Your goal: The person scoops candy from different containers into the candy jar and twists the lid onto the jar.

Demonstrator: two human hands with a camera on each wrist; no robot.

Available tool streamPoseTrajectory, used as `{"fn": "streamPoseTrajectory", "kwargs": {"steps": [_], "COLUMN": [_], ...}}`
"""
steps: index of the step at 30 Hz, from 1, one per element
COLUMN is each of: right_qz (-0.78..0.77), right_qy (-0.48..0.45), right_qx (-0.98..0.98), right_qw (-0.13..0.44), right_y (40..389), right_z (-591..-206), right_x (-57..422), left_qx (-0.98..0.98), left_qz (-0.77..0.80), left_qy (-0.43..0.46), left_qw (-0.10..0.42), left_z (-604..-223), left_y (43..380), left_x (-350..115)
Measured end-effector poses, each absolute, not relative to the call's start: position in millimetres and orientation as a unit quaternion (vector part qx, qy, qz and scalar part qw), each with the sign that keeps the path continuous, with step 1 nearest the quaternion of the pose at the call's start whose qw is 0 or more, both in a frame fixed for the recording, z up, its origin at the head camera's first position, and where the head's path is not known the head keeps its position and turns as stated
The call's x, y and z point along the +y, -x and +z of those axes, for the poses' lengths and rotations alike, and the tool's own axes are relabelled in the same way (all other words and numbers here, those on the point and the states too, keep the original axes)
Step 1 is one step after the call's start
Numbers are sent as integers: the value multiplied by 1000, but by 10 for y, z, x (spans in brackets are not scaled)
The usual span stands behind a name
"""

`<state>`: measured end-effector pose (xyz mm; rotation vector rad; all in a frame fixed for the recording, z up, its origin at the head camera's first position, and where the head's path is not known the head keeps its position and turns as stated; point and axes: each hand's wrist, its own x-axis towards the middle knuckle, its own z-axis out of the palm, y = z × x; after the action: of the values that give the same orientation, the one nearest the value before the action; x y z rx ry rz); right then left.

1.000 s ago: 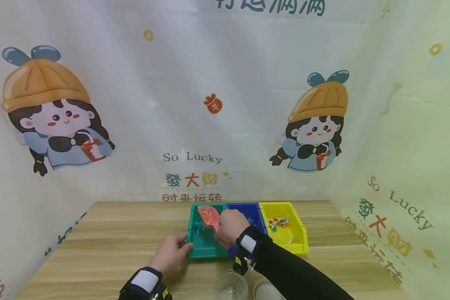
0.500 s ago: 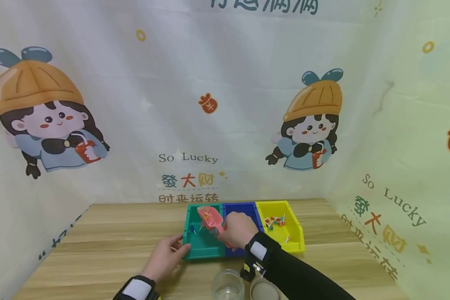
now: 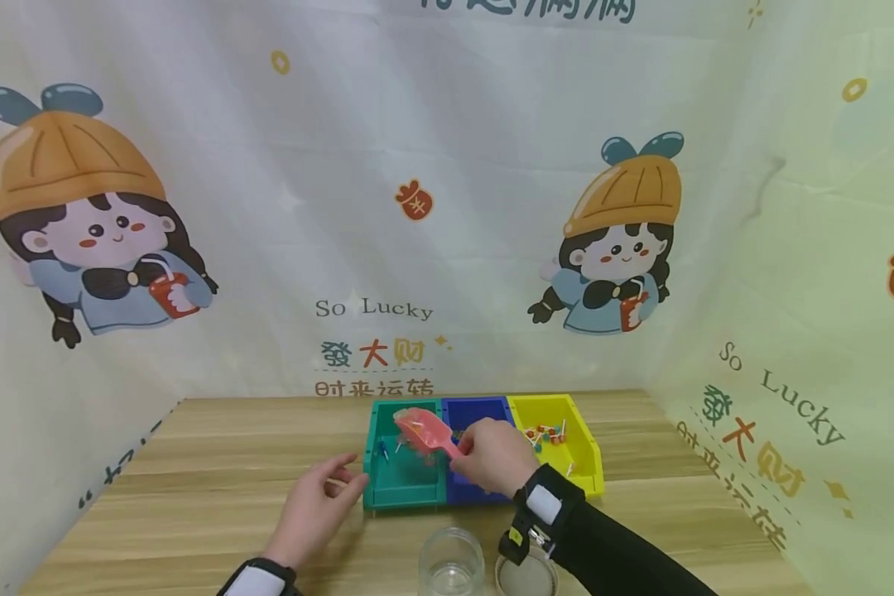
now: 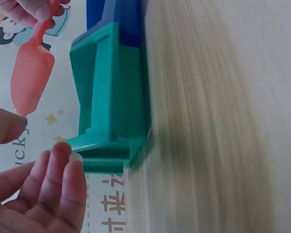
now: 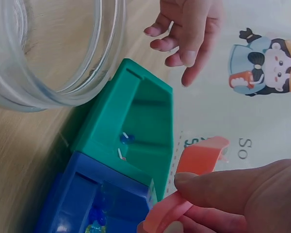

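Observation:
My right hand (image 3: 499, 455) pinches the handle of a pink scoop (image 3: 426, 430) above the green bin (image 3: 406, 498). Several small things lie in the scoop, and in the right wrist view thin pale tips poke past its end. Just left of the green bin is my left hand (image 3: 316, 505), its fingers loosely bent and holding nothing. In the left wrist view its fingertips (image 4: 73, 158) are right by the bin's corner. Inside the green bin lie a small blue piece (image 5: 128, 139) and a pale stick (image 5: 120, 153).
Beside the green bin stand a blue bin (image 3: 477, 407) and a yellow bin (image 3: 592, 463) with several red, orange and teal pieces (image 3: 547, 434) on white sticks. Nearer the front are a glass jar (image 3: 450, 559) and a round pale lid (image 3: 527, 575). A printed cloth (image 3: 484, 248) hangs behind.
My left hand has let go of the green bin's left wall and drawn slightly left. My right hand has moved a little rightward, the scoop lying flatter above the green bin.

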<state>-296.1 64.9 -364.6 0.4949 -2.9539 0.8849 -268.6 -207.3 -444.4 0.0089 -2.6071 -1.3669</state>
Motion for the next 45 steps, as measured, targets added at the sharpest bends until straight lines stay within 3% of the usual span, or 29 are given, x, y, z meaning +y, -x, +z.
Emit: {"fn": "streamPoseTrajectory", "kwargs": {"steps": [12, 32, 45], "right_qz": [285, 295, 270], "right_qy": [-166, -163, -143], "right_qx": [-943, -940, -951], "right_qw": [39, 55, 38], "right_y": [2818, 2400, 2182], "right_z": [-3550, -3407, -3436], "right_x": [886, 1318, 1547], "left_qx": [-849, -798, -822], "left_qz": [-518, -571, -513], "left_qy": [40, 152, 207], "left_qw": [95, -115, -135], "left_z": [-4407, -4586, -4674], "left_y": [2478, 2269, 2180], "left_x": [-1928, -1689, -1473]}}
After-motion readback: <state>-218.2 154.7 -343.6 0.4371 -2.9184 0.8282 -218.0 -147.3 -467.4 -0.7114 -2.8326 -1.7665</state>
